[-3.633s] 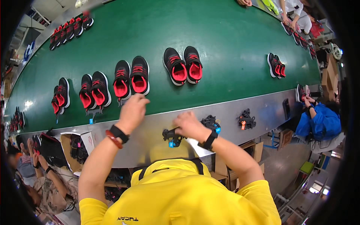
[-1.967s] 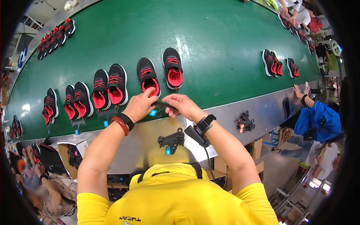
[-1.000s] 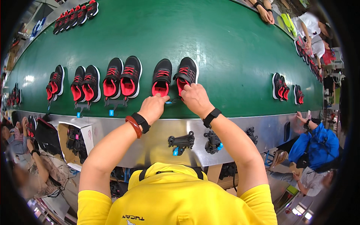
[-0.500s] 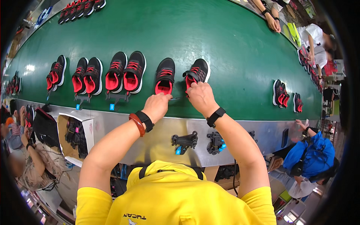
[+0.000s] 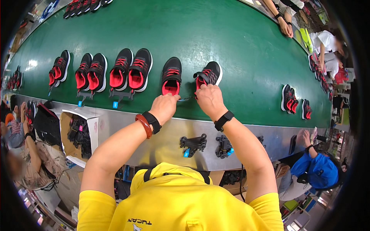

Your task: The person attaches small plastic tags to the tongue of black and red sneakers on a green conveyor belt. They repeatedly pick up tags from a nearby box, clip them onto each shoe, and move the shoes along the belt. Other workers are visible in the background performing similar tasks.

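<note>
Gripping the heel end of a black-and-red shoe, the right hand is closed on its rear edge, the shoe tilted and turned slightly out of line. The left hand is closed in a pinch on a small dark clip held between the two hands, just behind the mate shoe, which lies flat on the green belt.

Compared with half a second ago, both hands are found a little nearer the belt's front edge, and the clip is now seen between them; a second ago the left hand was at the mate's heel. It is judged that the pair is being joined or tagged at the heels, and that this step is under way, not finished.

Further pairs lie to the left, some with hangers and blue tags at their heels. Spare black hangers are set on the steel counter below. An open box stands lower left. Other people's hands work the far side. Nothing obstructs the hands.
</note>
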Action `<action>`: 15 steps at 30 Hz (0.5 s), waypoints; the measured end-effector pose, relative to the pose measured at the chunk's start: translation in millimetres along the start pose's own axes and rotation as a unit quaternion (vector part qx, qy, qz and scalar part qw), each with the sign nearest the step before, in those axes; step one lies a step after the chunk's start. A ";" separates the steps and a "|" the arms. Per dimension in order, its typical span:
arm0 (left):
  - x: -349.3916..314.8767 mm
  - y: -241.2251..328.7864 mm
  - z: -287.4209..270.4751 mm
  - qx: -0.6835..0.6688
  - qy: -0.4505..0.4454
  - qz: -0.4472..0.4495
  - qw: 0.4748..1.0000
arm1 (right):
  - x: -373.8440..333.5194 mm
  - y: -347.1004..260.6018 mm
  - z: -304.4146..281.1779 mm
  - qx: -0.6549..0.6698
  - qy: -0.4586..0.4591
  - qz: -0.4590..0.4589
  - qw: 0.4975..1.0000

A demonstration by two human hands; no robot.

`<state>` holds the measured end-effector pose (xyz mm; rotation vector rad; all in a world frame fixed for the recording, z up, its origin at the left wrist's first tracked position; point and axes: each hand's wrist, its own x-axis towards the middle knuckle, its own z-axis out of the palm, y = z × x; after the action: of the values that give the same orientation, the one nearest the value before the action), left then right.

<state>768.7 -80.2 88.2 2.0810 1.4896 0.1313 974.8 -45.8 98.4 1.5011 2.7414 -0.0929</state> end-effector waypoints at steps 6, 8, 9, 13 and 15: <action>0.3 6.9 0.4 -0.001 0.009 -0.001 1.000 | 0.4 -2.2 0.8 -0.031 -0.023 0.003 0.999; 0.6 7.1 3.6 -0.005 0.030 0.010 0.999 | -0.6 -2.3 5.4 -0.057 -0.037 0.009 0.998; 0.5 9.3 2.5 -0.011 0.031 0.012 0.999 | -0.3 -2.6 5.6 -0.064 -0.048 0.016 0.997; 2.5 21.1 -7.5 -0.016 -0.004 -0.004 1.000 | -1.6 2.0 5.6 -0.051 -0.056 0.027 0.997; 2.0 20.8 -7.6 -0.009 -0.013 -0.009 1.000 | -6.4 8.5 0.4 -0.023 -0.042 0.022 0.999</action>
<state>783.9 -80.0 104.5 2.0466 1.4868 0.1089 985.5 -46.7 97.9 1.5095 2.6244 -0.0892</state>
